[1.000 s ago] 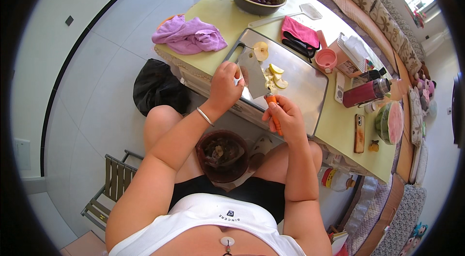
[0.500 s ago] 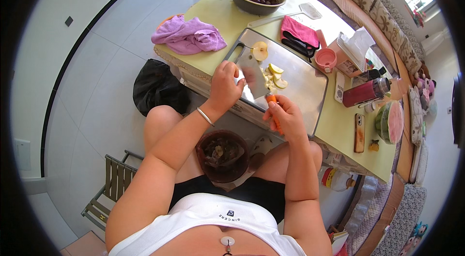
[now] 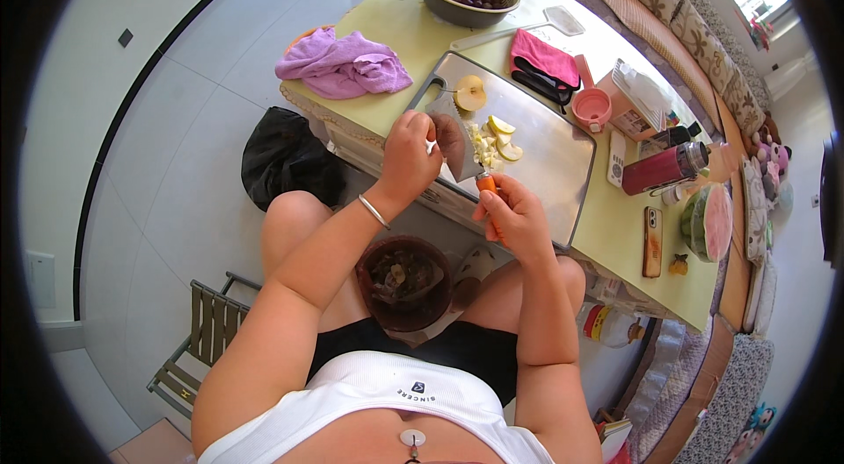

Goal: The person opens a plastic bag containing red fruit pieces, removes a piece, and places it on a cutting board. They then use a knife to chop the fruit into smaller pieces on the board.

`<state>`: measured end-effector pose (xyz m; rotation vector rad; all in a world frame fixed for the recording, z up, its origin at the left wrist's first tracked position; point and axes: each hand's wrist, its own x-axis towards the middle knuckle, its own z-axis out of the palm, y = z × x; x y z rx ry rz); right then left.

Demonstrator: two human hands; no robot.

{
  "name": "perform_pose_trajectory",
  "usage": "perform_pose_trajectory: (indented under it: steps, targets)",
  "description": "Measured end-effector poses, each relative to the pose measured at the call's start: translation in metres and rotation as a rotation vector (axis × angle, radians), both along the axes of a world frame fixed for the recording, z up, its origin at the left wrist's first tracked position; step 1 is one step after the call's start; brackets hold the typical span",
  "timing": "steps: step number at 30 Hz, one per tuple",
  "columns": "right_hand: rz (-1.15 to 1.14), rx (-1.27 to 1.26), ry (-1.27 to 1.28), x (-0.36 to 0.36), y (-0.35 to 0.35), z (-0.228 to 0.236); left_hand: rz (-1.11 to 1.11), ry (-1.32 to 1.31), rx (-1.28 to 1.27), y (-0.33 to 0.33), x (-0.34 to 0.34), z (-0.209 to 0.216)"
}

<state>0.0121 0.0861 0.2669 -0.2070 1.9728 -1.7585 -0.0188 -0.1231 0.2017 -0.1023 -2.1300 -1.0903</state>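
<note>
She sits at the near edge of the yellow-green surface (image 3: 387, 42), working on a steel cutting board (image 3: 554, 156) that lies along that edge. Her right hand (image 3: 514, 218) has its fingers clamped round the orange handle of a knife (image 3: 464, 148), whose broad blade runs away from her toward the far edge, tilted a little to her left. The left hand (image 3: 411, 152) sits just left of the blade, fingers curled together at the flat of the blade; whether they pinch a piece I cannot tell. The fruit pieces (image 3: 492, 141) lie just right of the blade, so the knife stands between them and the left hand, and the right hand is the nearer one. A half fruit (image 3: 470, 93) rests cut face up near the board's far left corner.

A dark bowl (image 3: 404, 281) sits in her lap below the surface edge, holding what look like scraps. At the far edge a green colander (image 3: 437, 0) holds dark round fruit. A purple cloth (image 3: 343, 67) lies bunched at the left edge, and a cut watermelon (image 3: 710, 222) stands toward the right end.
</note>
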Motion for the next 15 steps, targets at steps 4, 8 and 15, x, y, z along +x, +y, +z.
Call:
perform_pose_trajectory:
  steps: [4,8,15]
  targets:
    - [-0.046,0.035,0.006,-0.0044,-0.0001,-0.0002,-0.013,-0.021,0.028,-0.0021,0.0002,0.0005]
    - [-0.164,0.137,0.153,-0.0092,0.0026,-0.0053,-0.032,-0.071,0.123,-0.0030,0.0016,0.0007]
    - [-0.141,0.204,0.264,-0.0058,0.0043,-0.0013,-0.087,-0.071,0.167,-0.0053,0.0032,-0.0017]
